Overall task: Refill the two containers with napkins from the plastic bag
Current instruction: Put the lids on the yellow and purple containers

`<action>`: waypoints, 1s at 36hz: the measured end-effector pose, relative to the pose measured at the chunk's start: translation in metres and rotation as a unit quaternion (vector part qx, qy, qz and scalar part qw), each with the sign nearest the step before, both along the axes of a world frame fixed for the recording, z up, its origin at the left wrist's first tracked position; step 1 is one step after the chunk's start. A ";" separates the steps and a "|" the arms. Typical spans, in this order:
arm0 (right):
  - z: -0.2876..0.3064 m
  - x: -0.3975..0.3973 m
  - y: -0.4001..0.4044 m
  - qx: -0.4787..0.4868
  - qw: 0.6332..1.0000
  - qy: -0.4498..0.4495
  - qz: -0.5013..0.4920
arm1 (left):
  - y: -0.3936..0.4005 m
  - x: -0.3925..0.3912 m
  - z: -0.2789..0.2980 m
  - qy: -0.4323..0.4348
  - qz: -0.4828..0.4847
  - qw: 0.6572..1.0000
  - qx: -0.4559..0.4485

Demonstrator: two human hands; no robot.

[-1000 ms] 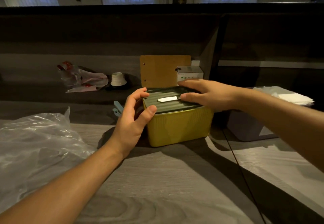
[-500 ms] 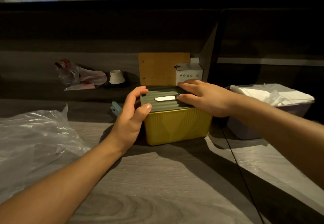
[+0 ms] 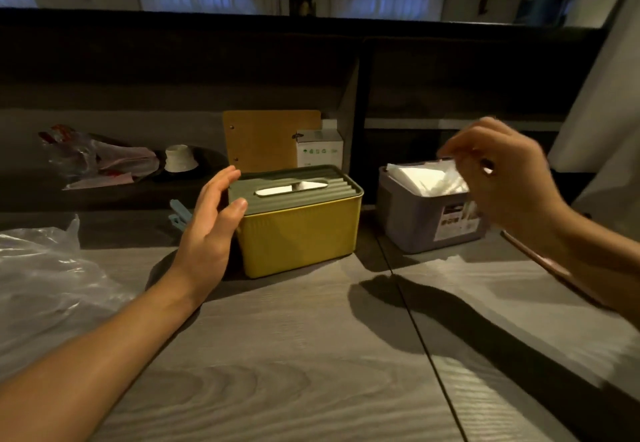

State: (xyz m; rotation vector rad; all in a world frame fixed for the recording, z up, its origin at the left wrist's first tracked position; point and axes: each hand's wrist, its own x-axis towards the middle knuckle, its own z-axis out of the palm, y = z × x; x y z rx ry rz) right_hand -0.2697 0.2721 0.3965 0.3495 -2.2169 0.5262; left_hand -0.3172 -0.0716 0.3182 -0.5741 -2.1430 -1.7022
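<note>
Resting open against the yellow box (image 3: 298,237), the left hand (image 3: 211,230) holds nothing; the blurred right hand (image 3: 509,182) hovers over the grey box (image 3: 419,220), grip unclear.

Brown board (image 3: 272,140) w/ small white box (image 3: 319,148) beside; white cup (image 3: 180,158), blue clip (image 3: 180,216).
</note>
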 end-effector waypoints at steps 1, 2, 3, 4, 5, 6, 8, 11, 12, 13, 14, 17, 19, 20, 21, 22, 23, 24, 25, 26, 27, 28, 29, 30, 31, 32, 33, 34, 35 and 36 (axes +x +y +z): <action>0.002 0.005 0.011 -0.035 0.999 -0.016 -0.024 | 0.000 0.001 0.000 0.010 0.001 1.000 -0.004; 0.003 0.007 0.022 -0.069 0.995 -0.043 -0.051 | 0.000 0.002 0.000 0.022 0.005 1.000 -0.007; 0.004 0.006 0.033 -0.095 0.989 -0.077 -0.084 | -0.001 0.002 -0.001 0.036 0.013 0.999 -0.007; 0.002 0.003 0.044 -0.116 0.979 -0.119 -0.120 | -0.002 0.002 -0.001 0.053 0.026 0.998 -0.006; 0.000 0.001 0.052 -0.142 0.965 -0.167 -0.147 | -0.003 0.002 -0.002 0.075 0.046 0.996 -0.011; -0.003 -0.002 0.058 -0.186 0.948 -0.210 -0.149 | -0.003 0.003 -0.001 0.104 0.067 0.992 -0.020; -0.014 -0.005 0.061 -0.322 0.896 -0.293 -0.091 | -0.001 0.007 -0.001 0.171 0.101 0.979 -0.050; -0.027 -0.009 0.058 -0.400 0.852 -0.337 -0.035 | 0.005 0.016 0.000 0.249 0.112 0.956 -0.109; -0.029 -0.010 0.057 -0.391 0.859 -0.328 -0.041 | 0.007 0.019 0.000 0.269 0.105 0.948 -0.130; -0.030 -0.012 0.056 -0.383 0.867 -0.316 -0.047 | 0.009 0.022 -0.001 0.290 0.097 0.939 -0.154; -0.031 -0.013 0.054 -0.379 0.871 -0.309 -0.052 | 0.011 0.024 -0.001 0.313 0.088 0.929 -0.176; -0.029 -0.010 0.047 -0.371 0.876 -0.304 -0.061 | 0.012 0.025 -0.001 0.367 0.065 0.899 -0.231; -0.029 -0.007 0.046 -0.359 0.881 -0.303 -0.061 | 0.013 0.024 -0.001 0.386 0.063 0.882 -0.261; -0.028 -0.005 0.047 -0.354 0.882 -0.307 -0.056 | 0.013 0.024 -0.001 0.392 0.066 0.875 -0.275; -0.028 -0.003 0.050 -0.351 0.882 -0.312 -0.049 | 0.014 0.024 -0.002 0.398 0.069 0.868 -0.288; -0.026 0.000 0.053 -0.351 0.880 -0.318 -0.041 | 0.014 0.024 -0.002 0.402 0.073 0.862 -0.299; -0.025 0.003 0.058 -0.350 0.881 -0.316 -0.036 | 0.014 0.025 -0.001 0.406 0.074 0.858 -0.307; -0.024 0.007 0.065 -0.334 0.889 -0.307 -0.056 | 0.014 0.025 -0.001 0.408 0.071 0.854 -0.314; -0.024 0.010 0.074 -0.286 0.904 -0.301 -0.105 | 0.015 0.025 -0.001 0.409 0.065 0.852 -0.320; -0.024 0.012 0.085 -0.210 0.912 -0.308 -0.172 | 0.016 0.024 -0.001 0.408 0.059 0.850 -0.329; -0.027 0.014 0.095 -0.120 0.904 -0.337 -0.233 | 0.016 0.023 -0.002 0.405 0.052 0.847 -0.339; -0.031 0.017 0.101 -0.032 0.883 -0.380 -0.275 | 0.017 0.022 -0.003 0.397 0.046 0.848 -0.349; -0.038 0.019 0.108 0.044 0.856 -0.420 -0.299 | 0.017 0.020 -0.004 0.382 0.041 0.852 -0.355; -0.046 0.021 0.112 0.106 0.832 -0.447 -0.312 | 0.017 0.018 -0.005 0.363 0.036 0.859 -0.359; -0.052 0.023 0.113 0.145 0.821 -0.452 -0.318 | 0.017 0.016 -0.006 0.343 0.031 0.866 -0.363; -0.055 0.024 0.112 0.150 0.826 -0.441 -0.316 | 0.017 0.015 -0.008 0.325 0.025 0.871 -0.368; -0.058 0.025 0.111 0.134 0.842 -0.424 -0.305 | 0.017 0.013 -0.009 0.308 0.019 0.874 -0.375; -0.058 0.025 0.108 0.112 0.857 -0.409 -0.292 | 0.017 0.011 -0.010 0.293 0.013 0.877 -0.381; -0.059 0.023 0.106 0.092 0.865 -0.404 -0.283 | 0.017 0.010 -0.011 0.279 0.006 0.880 -0.384; -0.059 0.020 0.105 0.081 0.866 -0.407 -0.279 | 0.016 0.009 -0.012 0.266 -0.001 0.884 -0.384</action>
